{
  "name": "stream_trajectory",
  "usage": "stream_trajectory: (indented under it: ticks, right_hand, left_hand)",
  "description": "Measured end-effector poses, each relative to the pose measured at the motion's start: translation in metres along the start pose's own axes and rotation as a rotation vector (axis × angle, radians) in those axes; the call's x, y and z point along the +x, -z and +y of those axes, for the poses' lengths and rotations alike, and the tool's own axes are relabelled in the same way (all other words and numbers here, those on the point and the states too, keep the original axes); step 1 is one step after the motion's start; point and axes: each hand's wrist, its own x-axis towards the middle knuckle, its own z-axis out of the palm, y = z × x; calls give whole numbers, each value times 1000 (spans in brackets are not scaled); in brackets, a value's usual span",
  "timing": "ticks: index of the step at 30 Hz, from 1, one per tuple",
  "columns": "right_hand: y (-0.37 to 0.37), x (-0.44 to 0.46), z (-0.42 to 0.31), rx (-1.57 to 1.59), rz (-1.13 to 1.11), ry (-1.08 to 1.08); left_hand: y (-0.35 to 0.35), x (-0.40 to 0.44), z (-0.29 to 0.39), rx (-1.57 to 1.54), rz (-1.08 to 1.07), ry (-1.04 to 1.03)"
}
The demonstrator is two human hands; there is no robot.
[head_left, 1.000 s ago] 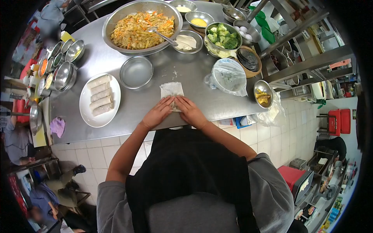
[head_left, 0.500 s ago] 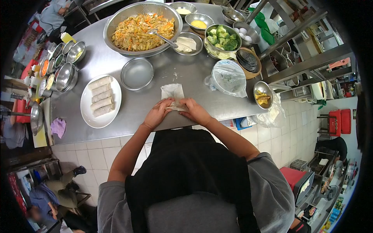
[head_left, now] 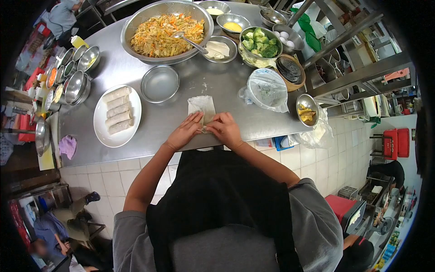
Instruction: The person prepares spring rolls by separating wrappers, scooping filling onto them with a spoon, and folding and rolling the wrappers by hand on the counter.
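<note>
A pale, thin wrapper [head_left: 201,104] lies near the front edge of the steel table, its near end partly folded under my fingers. My left hand [head_left: 186,130] presses on its left side with fingers stretched out. On the right side, my right hand [head_left: 225,129] pinches the folded near edge, thumb and fingertips together. What filling lies inside is hidden. To the left, a white oval plate [head_left: 101,131] holds several pale rolls [head_left: 119,110] in a column. An empty-looking metal bowl [head_left: 160,84] stands between the plate and the wrapper.
A large colander [head_left: 128,38] of shredded vegetables with a spoon stands at the back. Right of it are bowls of broccoli [head_left: 259,43], eggs [head_left: 284,37] and a plastic-covered bowl [head_left: 267,89]. Small bowls and a purple cloth [head_left: 68,147] lie left. Other people are at the left and lower right.
My left fingers have flattened over the wrapper's left side, and my right hand has shifted slightly, now pinching its near edge. A person's dark-clothed shoulder has come into view at the lower right.
</note>
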Motion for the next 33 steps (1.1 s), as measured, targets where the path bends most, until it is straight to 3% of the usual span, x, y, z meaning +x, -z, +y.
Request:
stream_trajectory:
  ticks: [5, 11, 20, 23, 33]
  right_hand:
    - [-21, -8, 11, 55, -53, 3]
    - [-11, -15, 4, 89, -91, 163]
    - [-14, -23, 11, 21, -174, 140]
    - [-11, -9, 6, -80, 5, 235]
    - [-21, 4, 26, -77, -144, 188]
  left_hand:
    - [2, 0, 2, 1, 4, -8]
    - [-1, 0, 2, -21, 27, 28]
    - [0, 2, 4, -7, 31, 30]
    - [2, 2, 6, -73, 4, 76]
    - [1, 7, 16, -168, 173, 293]
